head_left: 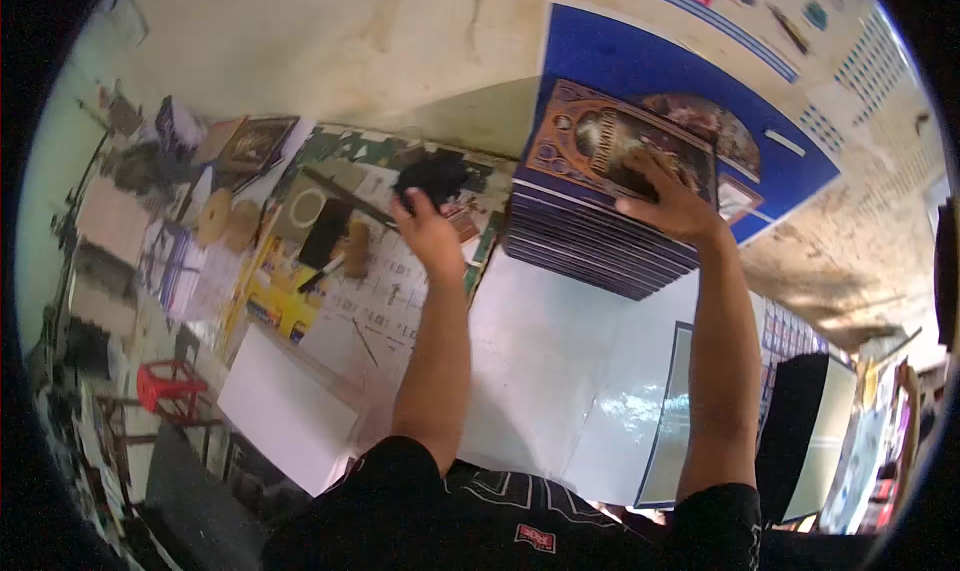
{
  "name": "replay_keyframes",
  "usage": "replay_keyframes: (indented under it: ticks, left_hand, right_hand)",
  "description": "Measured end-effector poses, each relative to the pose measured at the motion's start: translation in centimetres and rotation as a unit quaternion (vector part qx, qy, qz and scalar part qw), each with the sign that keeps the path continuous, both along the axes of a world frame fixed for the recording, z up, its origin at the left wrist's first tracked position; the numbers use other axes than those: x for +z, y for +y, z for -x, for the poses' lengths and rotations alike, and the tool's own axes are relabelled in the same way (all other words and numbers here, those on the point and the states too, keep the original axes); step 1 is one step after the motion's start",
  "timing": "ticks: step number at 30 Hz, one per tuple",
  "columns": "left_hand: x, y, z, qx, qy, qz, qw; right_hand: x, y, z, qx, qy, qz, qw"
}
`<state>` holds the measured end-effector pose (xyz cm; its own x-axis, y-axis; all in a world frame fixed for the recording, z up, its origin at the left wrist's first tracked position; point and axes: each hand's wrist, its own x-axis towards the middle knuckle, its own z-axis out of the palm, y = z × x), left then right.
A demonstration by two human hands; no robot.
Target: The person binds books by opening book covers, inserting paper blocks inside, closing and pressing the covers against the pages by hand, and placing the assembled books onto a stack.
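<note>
A tall stack of dark-edged boards or box covers [590, 233] stands at the back of the white table, an ornate printed picture on its top piece. My right hand [670, 199] lies on that top piece, fingers spread. My left hand [428, 233] is to the left of the stack, beside a black cloth-like bundle [432, 176]; its fingers are apart, and whether they touch the bundle is hard to tell. A blue sheet [620, 56] is behind the stack.
On the left are a yellow printed sheet [275, 306], tape rolls [305, 209] and a white board [285, 406]. A red stool [170, 386] stands farther left. A glossy panel [668, 421] and a black piece [795, 421] lie at the right.
</note>
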<state>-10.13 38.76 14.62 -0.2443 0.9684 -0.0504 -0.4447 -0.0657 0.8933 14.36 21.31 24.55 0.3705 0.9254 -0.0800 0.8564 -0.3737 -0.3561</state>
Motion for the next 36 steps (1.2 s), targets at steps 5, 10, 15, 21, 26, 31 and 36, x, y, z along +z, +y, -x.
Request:
replay_keyframes:
  ticks: [5,10,15,21,26,31,36]
  left_hand:
    - [0.7,-3.5,-3.1,-0.062,0.258,-0.383,0.885]
    - [-1.2,-1.1,-5.6,-0.061,0.324,-0.489,0.807]
    - [-10.3,5.4,1.0,-0.121,0.076,-0.098,0.985]
    - [-8.7,4.1,19.4,0.124,0.672,0.061,0.728]
    - [-9.2,0.3,19.7,0.003,0.777,0.164,0.608]
    - [-8.0,-5.1,17.9,0.113,0.761,-0.169,0.616]
    - [-10.9,-4.6,18.4,0.056,0.740,0.025,0.670]
  right_hand:
    - [0.3,0.3,0.2,-0.002,-0.016,-0.001,1.000]
    - [-0.8,-0.1,-0.1,-0.007,-0.055,-0.016,0.998]
    - [-0.4,0.1,-0.1,-0.004,-0.051,-0.016,0.999]
    - [3.1,-0.6,2.8,0.054,0.006,-0.066,0.996]
    - [-1.5,-4.7,8.3,-0.058,-0.042,-0.463,0.884]
    - [-14.5,-22.7,6.2,-0.395,0.185,-0.334,0.836]
    - [-24.2,-44.8,-3.3,-0.539,-0.064,-0.284,0.790]
